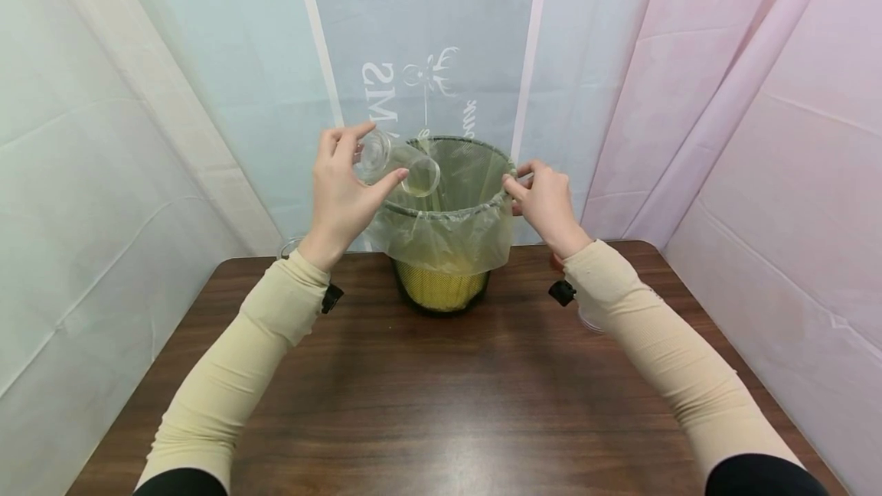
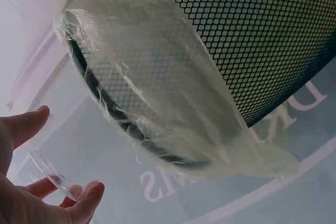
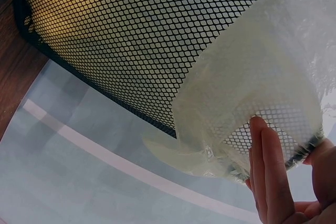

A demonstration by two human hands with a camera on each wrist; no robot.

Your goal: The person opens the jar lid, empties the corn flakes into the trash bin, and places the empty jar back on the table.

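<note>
My left hand [image 1: 344, 190] holds a clear plastic jar [image 1: 422, 177] between thumb and fingers, tipped sideways with its round mouth over the bin's opening. In the left wrist view only the jar's round end [image 2: 51, 174] shows clearly. A black mesh waste bin [image 1: 441, 289] stands upright at the back of the table. Its pale translucent bin liner [image 1: 455, 239] folds down over the rim. My right hand [image 1: 547, 201] pinches the lined rim on the right side. In the right wrist view its straight fingers [image 3: 275, 177] lie along the outside of the liner.
The bin stands on a dark wooden table [image 1: 441, 404] near its back edge. Behind the left wrist a clear container [image 1: 292, 245] is partly hidden. Beside the right forearm are another clear container [image 1: 591, 321] and a small reddish thing [image 1: 556, 262]. Fabric walls [image 1: 234, 98] enclose the table.
</note>
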